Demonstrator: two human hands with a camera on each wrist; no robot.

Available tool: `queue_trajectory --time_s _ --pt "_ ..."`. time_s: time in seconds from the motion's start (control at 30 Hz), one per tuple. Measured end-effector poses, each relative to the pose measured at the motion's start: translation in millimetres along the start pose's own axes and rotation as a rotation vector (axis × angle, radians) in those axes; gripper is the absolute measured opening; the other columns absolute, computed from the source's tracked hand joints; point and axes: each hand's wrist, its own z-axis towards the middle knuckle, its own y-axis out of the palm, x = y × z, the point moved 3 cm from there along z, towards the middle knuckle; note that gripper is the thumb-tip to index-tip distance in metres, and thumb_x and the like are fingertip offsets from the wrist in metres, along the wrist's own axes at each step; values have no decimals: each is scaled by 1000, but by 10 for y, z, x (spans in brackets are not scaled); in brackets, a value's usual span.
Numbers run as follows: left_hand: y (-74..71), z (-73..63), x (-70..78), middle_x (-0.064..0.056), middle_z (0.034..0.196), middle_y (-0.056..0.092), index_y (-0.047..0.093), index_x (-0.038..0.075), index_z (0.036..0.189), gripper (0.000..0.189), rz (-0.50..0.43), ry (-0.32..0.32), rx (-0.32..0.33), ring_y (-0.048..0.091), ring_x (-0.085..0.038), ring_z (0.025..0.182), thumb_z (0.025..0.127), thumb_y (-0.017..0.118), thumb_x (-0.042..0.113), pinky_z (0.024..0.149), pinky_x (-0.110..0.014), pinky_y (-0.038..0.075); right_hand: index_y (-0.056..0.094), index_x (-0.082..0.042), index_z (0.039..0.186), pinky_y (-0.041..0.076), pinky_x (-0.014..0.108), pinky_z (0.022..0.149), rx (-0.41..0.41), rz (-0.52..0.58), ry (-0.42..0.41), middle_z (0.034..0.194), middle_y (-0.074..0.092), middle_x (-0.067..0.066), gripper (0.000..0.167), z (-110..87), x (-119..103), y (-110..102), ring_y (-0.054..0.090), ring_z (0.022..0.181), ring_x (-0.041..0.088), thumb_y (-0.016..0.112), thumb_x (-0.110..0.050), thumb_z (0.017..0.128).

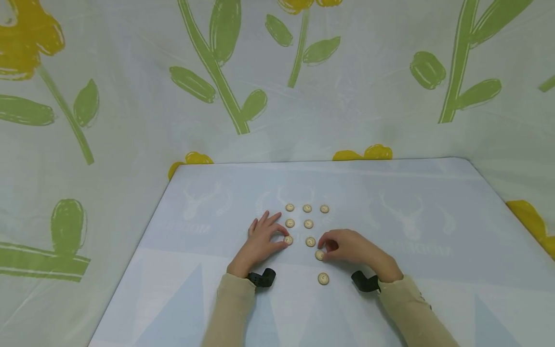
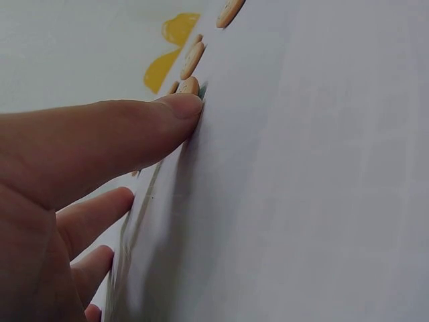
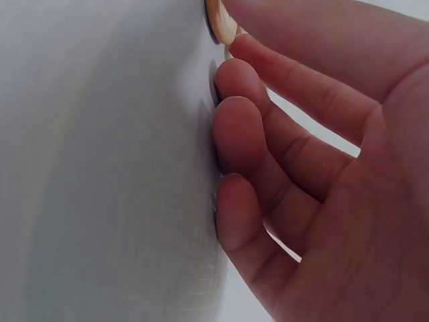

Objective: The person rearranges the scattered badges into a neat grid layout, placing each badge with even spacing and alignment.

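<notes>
Several round, pale wooden buttons lie on the table in loose rows. My left hand [image 1: 261,242] pinches the left button of the third row [image 1: 288,240] between thumb and forefinger, other fingers spread on the tabletop. In the left wrist view the thumb [image 2: 151,124] partly covers that button [image 2: 190,86]. My right hand [image 1: 352,248] holds another button [image 1: 319,255] by its right edge, thumb and forefinger around it. The right wrist view shows this button [image 3: 221,23] at the top, while the curled other fingers [image 3: 240,134] rest against the table. Between the hands lies one more button [image 1: 310,242].
Three buttons form the far row, its middle one [image 1: 307,208] among them; two lie in the row below. A single button [image 1: 323,278] sits nearest me. The pale blue table [image 1: 407,308] has a floral curtain [image 1: 347,111] behind it. Dark wrist cameras [image 1: 262,278] are on both wrists.
</notes>
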Motion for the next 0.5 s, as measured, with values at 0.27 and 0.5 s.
queue_trajectory --time_s 0.27,0.5 --pt "3 3 1 -3 142 30 61 26 90 15 -4 -4 -6 7 -27 135 77 68 29 102 -52 0 61 -26 85 39 27 61 -2 -51 2 69 50 -9 18 -3 -39 17 47 67 9 72 -20 73" --pt "-2 3 5 -3 142 31 61 26 89 14 -2 -3 -3 8 -27 134 77 68 29 102 -52 0 60 -23 87 39 27 61 4 -56 -23 69 49 -10 18 -13 -72 18 46 67 9 72 -20 74"
